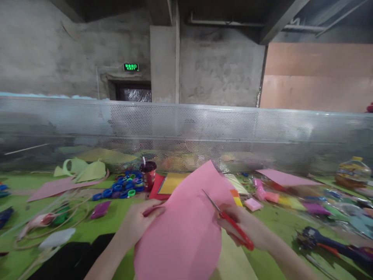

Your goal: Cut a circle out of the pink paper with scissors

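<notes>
Pinching the left edge of a big pink paper sheet (186, 229), the left hand (143, 219) has its fingers closed on it, thumb toward us! Over on the other side, the right hand (241, 223) has its fingers curled firmly around the red handles of the scissors (234, 226). Only 1 slim metal blade shows clearly, slanting up and leftward across the face of the pink sheet; whether the other blade sits behind the paper, we can't tell from here. And that pink sheet, where is it? Front and centre, bowed between the 2 hands, over a pale yellow sheet (233, 261) on the green worktop (269, 216)! Just beyond, a dark red cup with a straw (148, 175) stands upright beside a heap of blue rings (124, 187). Near the right hand lies a small pink packet (253, 204), and farther right a dark blue tool (329, 241). Out at the far right edge, a yellow-capped bottle (353, 174); along the back, a perforated metal panel (204, 124)!
</notes>
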Motion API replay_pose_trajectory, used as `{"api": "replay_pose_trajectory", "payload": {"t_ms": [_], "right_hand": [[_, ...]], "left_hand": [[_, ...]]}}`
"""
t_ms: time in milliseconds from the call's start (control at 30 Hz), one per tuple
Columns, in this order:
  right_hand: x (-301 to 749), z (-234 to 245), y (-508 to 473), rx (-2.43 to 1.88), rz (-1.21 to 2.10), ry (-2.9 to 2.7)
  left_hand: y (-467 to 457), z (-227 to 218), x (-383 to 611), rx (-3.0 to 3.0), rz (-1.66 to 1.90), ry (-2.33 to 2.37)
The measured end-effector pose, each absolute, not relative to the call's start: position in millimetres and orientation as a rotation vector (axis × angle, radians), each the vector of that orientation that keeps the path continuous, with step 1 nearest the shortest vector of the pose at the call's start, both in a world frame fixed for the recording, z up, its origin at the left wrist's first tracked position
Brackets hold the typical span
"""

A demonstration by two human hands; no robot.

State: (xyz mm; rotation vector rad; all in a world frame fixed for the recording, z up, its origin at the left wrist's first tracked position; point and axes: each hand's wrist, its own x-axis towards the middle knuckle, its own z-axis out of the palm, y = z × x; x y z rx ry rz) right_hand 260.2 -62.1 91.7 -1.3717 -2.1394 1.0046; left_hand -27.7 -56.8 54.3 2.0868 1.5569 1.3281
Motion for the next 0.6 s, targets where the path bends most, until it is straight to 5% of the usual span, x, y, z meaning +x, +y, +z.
{"api": "replay_pose_trajectory", "payload": {"t_ms": [600], "right_hand": [[259.9,98.1,-64.7,-1.422,0.781,-2.265]], "left_hand": [[-62.0,63.0,-27.8,2.004,1.21,1.452]]}}
